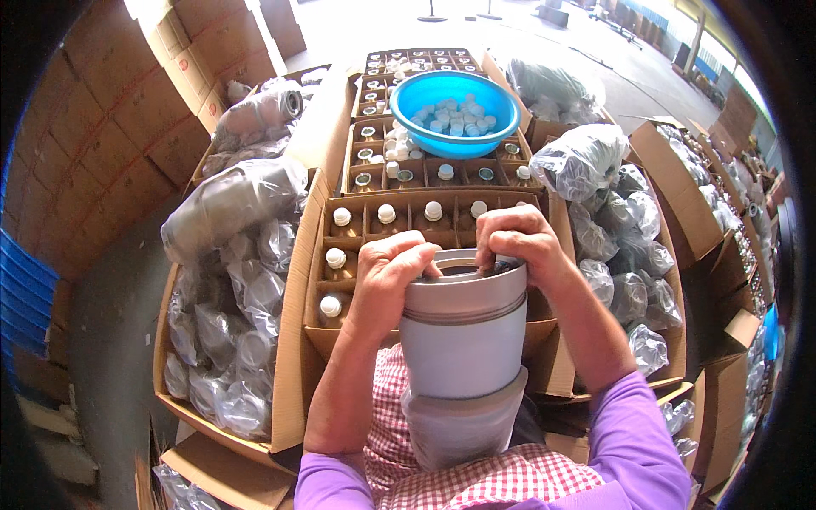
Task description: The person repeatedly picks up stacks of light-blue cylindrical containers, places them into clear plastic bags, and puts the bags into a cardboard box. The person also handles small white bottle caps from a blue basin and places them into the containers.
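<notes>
A large pale-grey cylindrical flask body (pixel 463 348) stands upright in front of my chest, its open mouth facing up. Crumpled clear plastic film (pixel 463 416) wraps its lower part. My left hand (pixel 395 268) is closed at the left side of the rim, thumb and fingers bunched at the edge. On the right side of the mouth, my right hand (pixel 517 242) curls over the rim with its fingertips dipping into the opening. The inside is mostly hidden. Just beyond, a divided carton (pixel 336 221) holds several white-capped bottles (pixel 386 213).
A blue basin (pixel 459 146) of white caps (pixel 459 117) sits on more divided cartons behind. Open cartons of plastic-wrapped flask bodies flank me: a left carton (pixel 293 374) and a right carton (pixel 671 340). Stacked brown boxes (pixel 110 110) rise at far left.
</notes>
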